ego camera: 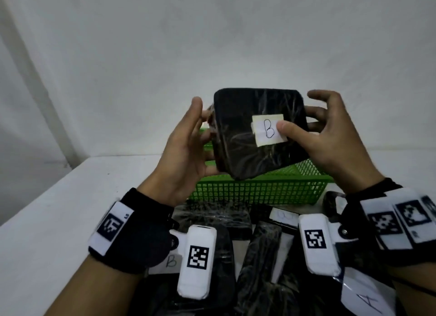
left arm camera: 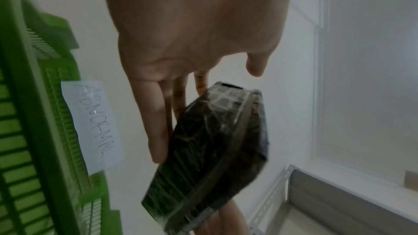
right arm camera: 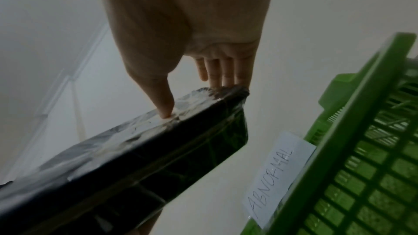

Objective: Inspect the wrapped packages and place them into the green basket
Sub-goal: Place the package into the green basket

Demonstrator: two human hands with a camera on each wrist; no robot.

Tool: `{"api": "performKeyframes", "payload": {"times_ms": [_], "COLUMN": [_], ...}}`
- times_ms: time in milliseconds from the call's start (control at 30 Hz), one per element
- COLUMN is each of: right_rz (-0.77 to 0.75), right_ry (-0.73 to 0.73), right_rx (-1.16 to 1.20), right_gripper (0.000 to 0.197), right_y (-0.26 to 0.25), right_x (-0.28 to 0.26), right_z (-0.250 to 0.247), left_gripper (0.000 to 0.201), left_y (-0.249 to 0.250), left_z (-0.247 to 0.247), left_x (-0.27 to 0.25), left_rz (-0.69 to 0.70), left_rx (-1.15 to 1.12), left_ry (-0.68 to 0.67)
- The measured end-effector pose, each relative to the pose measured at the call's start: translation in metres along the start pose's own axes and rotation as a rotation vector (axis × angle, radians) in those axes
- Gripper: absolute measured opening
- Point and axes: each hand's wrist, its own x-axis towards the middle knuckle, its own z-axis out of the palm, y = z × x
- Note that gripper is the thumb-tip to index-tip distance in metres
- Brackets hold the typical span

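Observation:
A black plastic-wrapped package [ego camera: 240, 131] with a white label marked "B" [ego camera: 269, 132] is held upright in the air above the green mesh basket [ego camera: 259, 193]. My right hand [ego camera: 325, 136] pinches its right edge, with the thumb on the label and the fingers behind. My left hand [ego camera: 188, 143] lies with straight fingers against the left edge, its thumb raised and apart. The left wrist view shows those fingers [left arm camera: 158, 122] flat along the package [left arm camera: 214, 149]. In the right wrist view the thumb [right arm camera: 165, 106] presses on the wrapped face [right arm camera: 135, 158].
Several more wrapped black packages [ego camera: 212, 216] lie on the white table [ego camera: 59, 209] between me and the basket, one with an "A" sheet [ego camera: 368, 299]. A paper tag reading "ABNORMAL" [right arm camera: 276, 176] hangs on the basket's [right arm camera: 361, 167] far side. A white wall stands behind.

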Motion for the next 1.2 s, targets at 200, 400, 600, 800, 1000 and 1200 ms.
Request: {"api": "performKeyframes", "payload": {"times_ms": [200, 400, 600, 800, 1000, 1200], "right_rz": [-0.140, -0.152, -0.291, -0.422, -0.416, -0.108], "right_ry": [-0.102, -0.575, -0.518, -0.408, -0.487, -0.454], "right_rx": [-0.053, -0.002, 0.006, 0.026, 0.021, 0.188], "right_gripper": [0.055, 0.112, 0.100, 0.086, 0.088, 0.087], "right_y": [-0.004, -0.020, -0.011, -0.014, -0.014, -0.012], "right_x": [-0.006, -0.016, -0.017, -0.019, -0.019, -0.014], "right_z": [0.009, 0.011, 0.019, 0.021, 0.017, 0.021], "left_gripper": [0.043, 0.059, 0.058, 0.035, 0.039, 0.078], "left_y": [-0.005, -0.005, -0.008, -0.006, -0.013, -0.015], "left_z": [0.007, 0.007, 0.011, 0.004, -0.004, -0.009], "left_x": [-0.002, 0.002, 0.001, 0.005, 0.010, 0.010], "left_rz": [-0.116, -0.022, -0.072, -0.064, -0.013, 0.107], "left_rx": [-0.156, 0.198, 0.220, 0.163, 0.062, 0.134], "left_ry": [-0.034, 0.047, 0.024, 0.056, 0.061, -0.033]}}
